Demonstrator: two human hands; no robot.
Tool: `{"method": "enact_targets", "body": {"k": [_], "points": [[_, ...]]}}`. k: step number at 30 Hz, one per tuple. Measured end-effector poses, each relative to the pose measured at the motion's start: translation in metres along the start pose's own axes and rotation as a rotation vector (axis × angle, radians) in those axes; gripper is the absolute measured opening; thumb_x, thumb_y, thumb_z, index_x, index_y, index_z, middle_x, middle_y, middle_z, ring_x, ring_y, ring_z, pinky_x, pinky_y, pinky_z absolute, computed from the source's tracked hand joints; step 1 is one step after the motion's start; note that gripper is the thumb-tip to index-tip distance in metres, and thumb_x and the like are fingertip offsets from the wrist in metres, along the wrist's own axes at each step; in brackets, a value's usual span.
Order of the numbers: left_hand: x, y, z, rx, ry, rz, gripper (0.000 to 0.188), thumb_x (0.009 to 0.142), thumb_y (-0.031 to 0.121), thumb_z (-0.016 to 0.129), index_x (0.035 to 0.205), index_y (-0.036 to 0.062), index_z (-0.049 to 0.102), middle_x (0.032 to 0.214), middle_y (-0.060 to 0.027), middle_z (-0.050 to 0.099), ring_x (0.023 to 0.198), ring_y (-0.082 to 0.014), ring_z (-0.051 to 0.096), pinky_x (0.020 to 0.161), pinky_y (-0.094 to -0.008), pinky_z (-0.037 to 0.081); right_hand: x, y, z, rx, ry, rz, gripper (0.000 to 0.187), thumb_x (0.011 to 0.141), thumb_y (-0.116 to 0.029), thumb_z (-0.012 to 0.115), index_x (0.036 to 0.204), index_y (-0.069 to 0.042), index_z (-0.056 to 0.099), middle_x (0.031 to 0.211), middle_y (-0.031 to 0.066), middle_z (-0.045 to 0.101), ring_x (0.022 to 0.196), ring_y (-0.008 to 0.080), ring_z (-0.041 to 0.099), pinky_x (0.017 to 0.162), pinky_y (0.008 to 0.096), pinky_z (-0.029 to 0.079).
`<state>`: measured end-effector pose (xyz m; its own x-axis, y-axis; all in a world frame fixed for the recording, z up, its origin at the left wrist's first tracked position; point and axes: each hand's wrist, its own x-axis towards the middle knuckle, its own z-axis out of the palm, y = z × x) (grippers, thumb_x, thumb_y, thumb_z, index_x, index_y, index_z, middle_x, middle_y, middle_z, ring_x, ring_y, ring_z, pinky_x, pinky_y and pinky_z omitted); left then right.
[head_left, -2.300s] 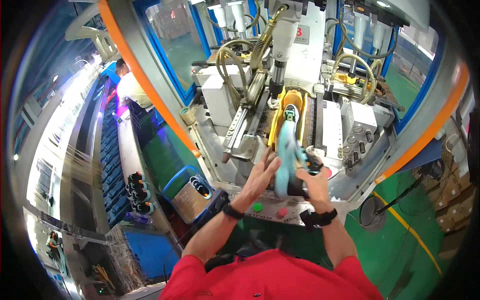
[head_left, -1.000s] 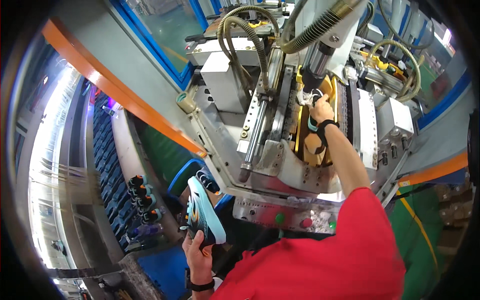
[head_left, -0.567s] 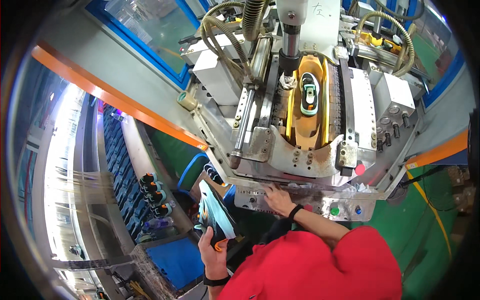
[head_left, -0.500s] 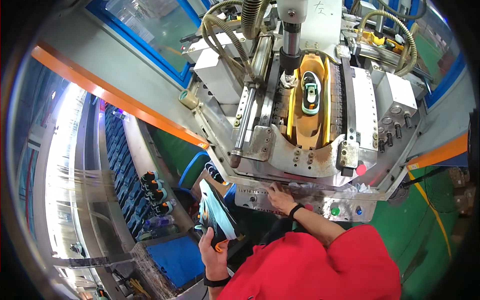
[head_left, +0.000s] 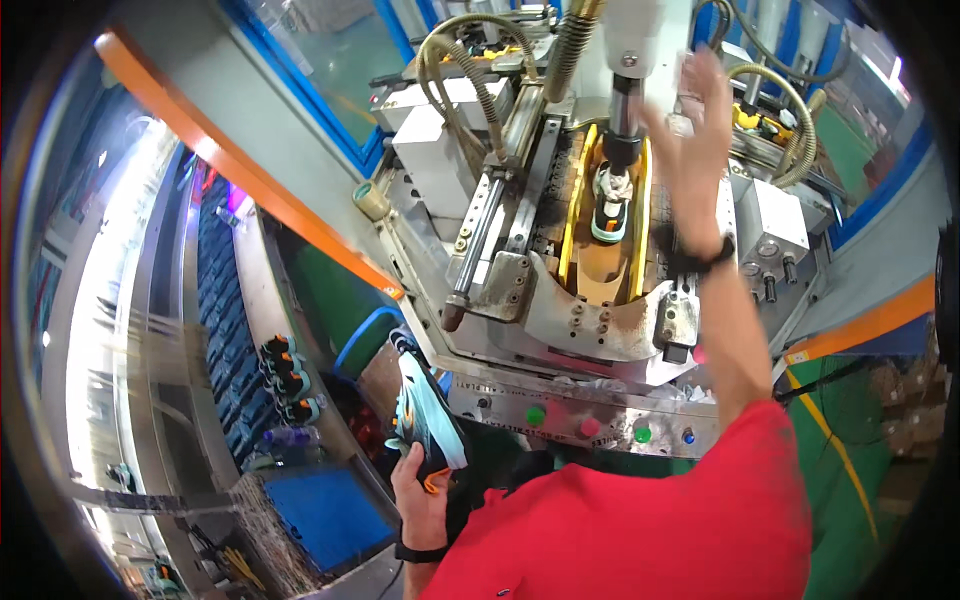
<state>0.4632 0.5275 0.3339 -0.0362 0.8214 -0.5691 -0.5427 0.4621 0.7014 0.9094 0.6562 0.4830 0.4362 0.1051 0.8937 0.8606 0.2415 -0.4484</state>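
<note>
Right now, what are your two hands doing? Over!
Left hand gripping teal-and-black sneaker, low beside machine. Right hand open, raised near grey metal press. Second sneaker seated under ram. Nothing blocking.

Right hand (head_left: pixel 700 130) is motion-blurred; left hand (head_left: pixel 425 495) hides the teal shoe's (head_left: pixel 428 425) heel

ram (head_left: pixel 622 110) blocks top access to shoe (head_left: pixel 611 200) | side rails (head_left: pixel 570 215) narrow gap

- A shoe (head_left: pixel 611 203) sits in the press machine (head_left: pixel 560 290), under its ram (head_left: pixel 625 100).
- The button panel (head_left: pixel 590 425) runs along the machine's front edge.
- More shoes (head_left: pixel 285 380) lie left of it.
</note>
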Motion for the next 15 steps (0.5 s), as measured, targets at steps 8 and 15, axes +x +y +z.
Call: {"method": "enact_targets", "body": {"k": [8, 15], "points": [[-0.005, -0.014, 0.006, 0.018, -0.063, -0.016, 0.025, 0.093, 0.014, 0.061, 0.114, 0.0012, 0.059, 0.103, -0.0079, 0.068, 0.09, -0.0211, 0.068, 0.076, -0.0377, 0.055, 0.088, 0.007, 0.037, 0.164, -0.33, 0.558, 0.033, 0.073, -0.021, 0.076, 0.097, -0.001, 0.068, 0.075, 0.005, 0.067, 0.063, 0.0131, 0.061, 0.056, 0.0302, 0.049], [-0.035, -0.03, -0.008, -0.02, -0.017, 0.076, 0.022, 0.093, 0.015, 0.061, 0.111, 0.0018, 0.061, 0.101, -0.0071, 0.068, 0.089, -0.0198, 0.067, 0.073, -0.0355, 0.055, 0.075, 0.035, 0.058, 0.309, -0.362, 0.156, 0.037, 0.073, -0.023, 0.079, 0.102, -0.001, 0.067, 0.088, 0.0085, 0.068, 0.076, 0.0185, 0.063, 0.065, 0.0337, 0.051]]}}
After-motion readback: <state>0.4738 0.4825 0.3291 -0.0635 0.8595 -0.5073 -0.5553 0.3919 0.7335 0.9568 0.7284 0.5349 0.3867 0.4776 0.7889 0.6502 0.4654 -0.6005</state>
